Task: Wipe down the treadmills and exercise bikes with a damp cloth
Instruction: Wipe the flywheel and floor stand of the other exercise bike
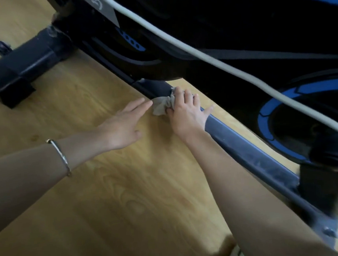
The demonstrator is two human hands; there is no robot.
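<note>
Grey-beige and crumpled, the soft cloth (163, 105) sits on the low, dark-blue metal frame bar (243, 141) of the black, blue-trimmed exercise bike (196, 32), just under its glossy plastic housing. The right hand (185, 110) presses it there, its grip curled round the bunched fabric, and one loose corner hangs toward the pale wood-grain floor (109, 205). The left hand (122, 127) is flat with straight fingers, its grip apart and holding nothing, fingertips just beside that corner. A thin silver bangle (61, 156) circles its forearm. A smooth, round white cable (176, 42) crosses the bike's body diagonally. A boxy black stabiliser foot (13, 68) rests on the floor.
</note>
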